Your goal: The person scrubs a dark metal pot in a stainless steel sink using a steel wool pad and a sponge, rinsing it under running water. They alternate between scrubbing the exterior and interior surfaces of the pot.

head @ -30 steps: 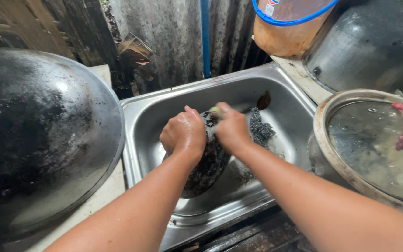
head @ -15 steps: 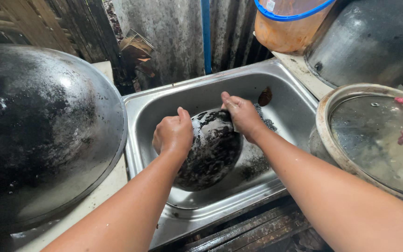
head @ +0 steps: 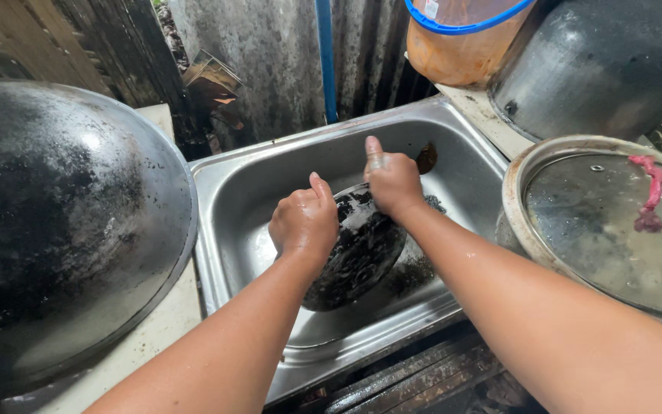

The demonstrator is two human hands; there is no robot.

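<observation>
A round blackened pan [head: 358, 253], wet and sooty, is tilted inside the steel sink [head: 247, 192]. My left hand [head: 304, 222] grips the pan's left rim with curled fingers. My right hand [head: 391, 180] presses on the pan's upper right edge, thumb pointing up; whether it holds a scrubber is hidden. Both forearms reach in from the bottom of the view.
A large overturned black wok [head: 55, 222] lies on the counter at left. At right a metal pot with a glass lid [head: 614, 222] has a pink strip on top. Behind stand an orange bucket [head: 461, 38], a big dark pot [head: 607, 61] and a blue pipe [head: 323, 57].
Both hands have spread apart on the pan, my right hand moving up to its far rim. The pan's dark underside shows more between them.
</observation>
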